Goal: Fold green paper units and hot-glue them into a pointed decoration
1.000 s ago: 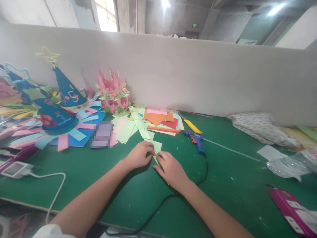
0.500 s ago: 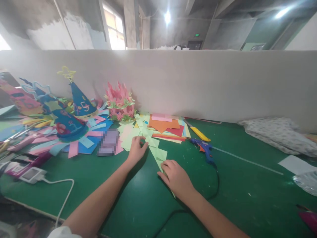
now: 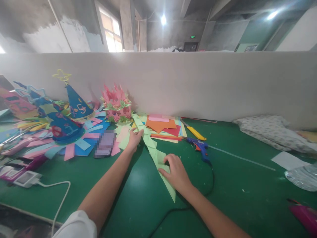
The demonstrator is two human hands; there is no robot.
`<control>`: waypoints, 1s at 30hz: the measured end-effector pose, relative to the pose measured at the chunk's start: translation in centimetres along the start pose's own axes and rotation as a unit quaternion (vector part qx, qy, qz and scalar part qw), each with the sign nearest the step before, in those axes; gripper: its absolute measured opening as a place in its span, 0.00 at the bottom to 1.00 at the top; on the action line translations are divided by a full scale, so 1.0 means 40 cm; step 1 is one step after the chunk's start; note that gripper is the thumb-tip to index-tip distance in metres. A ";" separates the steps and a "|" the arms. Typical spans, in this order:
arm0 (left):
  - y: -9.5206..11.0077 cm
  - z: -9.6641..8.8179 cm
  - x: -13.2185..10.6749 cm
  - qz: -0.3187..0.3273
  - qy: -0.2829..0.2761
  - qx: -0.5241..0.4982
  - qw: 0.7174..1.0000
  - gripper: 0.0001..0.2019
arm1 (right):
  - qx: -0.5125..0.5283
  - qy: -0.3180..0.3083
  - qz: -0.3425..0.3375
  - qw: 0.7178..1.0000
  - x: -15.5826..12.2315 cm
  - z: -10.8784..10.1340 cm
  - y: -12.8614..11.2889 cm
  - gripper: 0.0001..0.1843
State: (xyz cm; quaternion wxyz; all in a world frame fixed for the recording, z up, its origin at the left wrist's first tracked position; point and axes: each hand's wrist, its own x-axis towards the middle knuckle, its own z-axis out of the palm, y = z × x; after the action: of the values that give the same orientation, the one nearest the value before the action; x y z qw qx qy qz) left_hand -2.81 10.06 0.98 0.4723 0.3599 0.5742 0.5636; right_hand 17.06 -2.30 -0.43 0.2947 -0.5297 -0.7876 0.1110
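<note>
A long, light green paper strip (image 3: 151,145) with overlapping folded points runs diagonally across the table toward me. My left hand (image 3: 135,140) is at its left edge, farther up, with thumb and fingers closed at the paper; the fingertip contact is partly hidden. Nearer to me, my right hand (image 3: 176,173) grips the strip from the right side, its thumb and curled fingers over the paper. The strip's pointed end sticks out below that hand. Loose green and pale paper pieces (image 3: 123,136) lie left of the strip, beside my left hand.
Coloured paper sheets (image 3: 160,124), a yellow utility knife (image 3: 196,133) and a blue glue gun (image 3: 199,145) with a trailing cord lie right of the strip. On the left are a phone (image 3: 105,143), a pink paper crown (image 3: 116,104) and blue cone hats (image 3: 77,104). A low wall (image 3: 198,86) stands behind.
My left hand has shifted up along the strip to its edge. My right hand has moved slightly, and more of the strip's near end shows. The view has turned slightly right.
</note>
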 end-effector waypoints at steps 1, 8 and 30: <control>0.003 -0.004 -0.001 -0.004 -0.007 -0.021 1.000 0.29 | 0.000 0.007 0.007 1.000 -0.001 0.000 0.004 0.14; 0.027 -0.054 -0.021 -0.035 -0.104 -0.148 0.983 0.14 | 0.059 -0.019 0.071 0.996 -0.001 -0.007 0.009 0.38; 0.070 -0.113 -0.106 -0.071 -0.158 -0.307 0.936 0.10 | 0.225 -0.151 0.103 0.957 0.020 -0.154 -0.027 0.11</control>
State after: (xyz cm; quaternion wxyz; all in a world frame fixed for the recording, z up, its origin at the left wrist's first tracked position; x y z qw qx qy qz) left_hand -6.17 4.96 3.95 0.6831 0.2404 0.3154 0.6133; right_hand 19.61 -2.86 5.31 0.2707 -0.5052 -0.7187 0.3937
